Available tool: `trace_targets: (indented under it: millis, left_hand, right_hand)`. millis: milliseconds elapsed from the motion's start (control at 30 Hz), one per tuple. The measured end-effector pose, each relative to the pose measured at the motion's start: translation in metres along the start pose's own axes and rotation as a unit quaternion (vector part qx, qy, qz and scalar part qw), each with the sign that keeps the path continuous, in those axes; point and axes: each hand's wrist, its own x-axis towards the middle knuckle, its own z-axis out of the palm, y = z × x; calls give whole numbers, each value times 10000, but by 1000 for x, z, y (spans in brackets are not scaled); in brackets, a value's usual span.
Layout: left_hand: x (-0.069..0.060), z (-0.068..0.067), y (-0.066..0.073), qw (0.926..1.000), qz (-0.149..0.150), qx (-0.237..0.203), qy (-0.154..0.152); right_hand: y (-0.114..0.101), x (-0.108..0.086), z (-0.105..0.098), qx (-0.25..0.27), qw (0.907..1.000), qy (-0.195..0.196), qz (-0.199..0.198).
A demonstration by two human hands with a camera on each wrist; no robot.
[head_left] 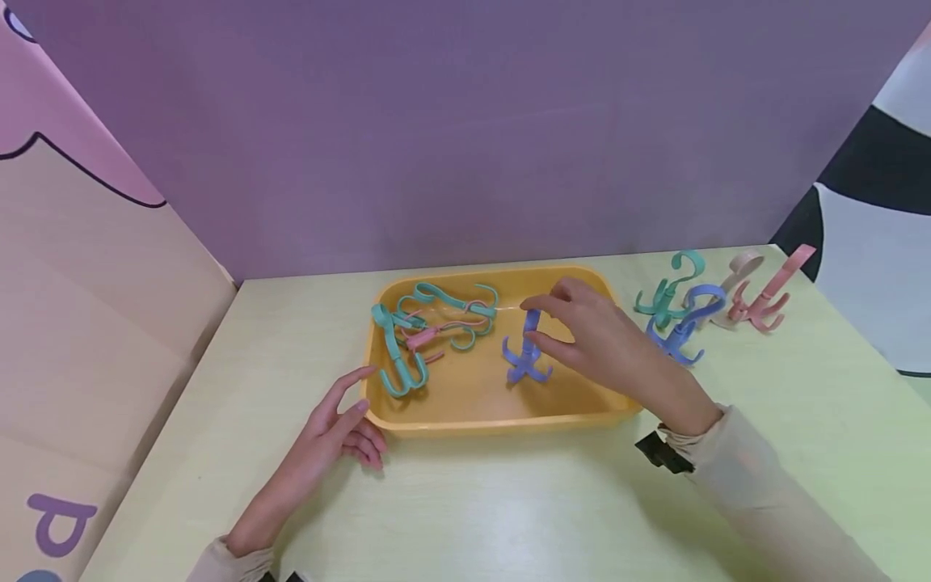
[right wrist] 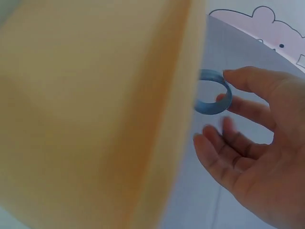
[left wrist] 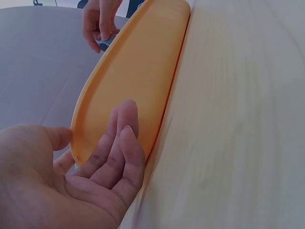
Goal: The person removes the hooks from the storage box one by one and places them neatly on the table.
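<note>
My right hand (head_left: 592, 335) pinches the curved top of a violet-blue multi-pronged hanging hook (head_left: 525, 360) between thumb and index finger, over the right half of the yellow tray (head_left: 502, 424). In the right wrist view, its top appears as a blue loop (right wrist: 226, 100) at the fingertips; the tray wall covers its prongs. Whether the prongs touch the tray floor I cannot tell. At the tray's front left corner, my left hand (head_left: 330, 432) touches the rim with thumb and index finger, the other fingers loosely bent by the outer wall. Green hooks (head_left: 396, 356) and a pink hook (head_left: 425, 335) lie tangled in the tray's left part.
On the table (head_left: 480, 517), right of the tray, stand a green hook (head_left: 665, 299), another violet-blue hook (head_left: 680, 331), a pale beige hook (head_left: 742, 267) and a pink hook (head_left: 764, 303), close together. A purple panel (head_left: 451, 145) rises behind the table.
</note>
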Motion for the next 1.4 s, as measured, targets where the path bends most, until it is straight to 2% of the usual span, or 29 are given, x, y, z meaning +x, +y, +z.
trace_targets:
  millis: [167, 333, 667, 867, 1100, 1400]
  left_hand:
    - [1, 0, 0, 10000, 32, -14, 1]
    - [1, 1, 0, 10000, 9, -23, 30]
    - [3, -1, 2, 10000, 30, 36, -31]
    - [4, 0, 1, 10000, -76, 40, -18]
    - [-2, -1, 1, 9998, -131, 105, 87]
    - [-1, 0, 1, 9999, -91, 58, -10]
  right_hand:
    - [-1, 3, 5, 132, 9998, -96, -145]
    - [-1, 5, 7, 439, 9985, -310, -106]
    - [2, 3, 10, 683, 9974, -205, -98]
    - [1, 0, 8, 768, 9968, -224, -65]
    - [-7, 0, 2, 878, 9958, -260, -37]
    - [-12, -3, -9, 744, 9970, -207, -4]
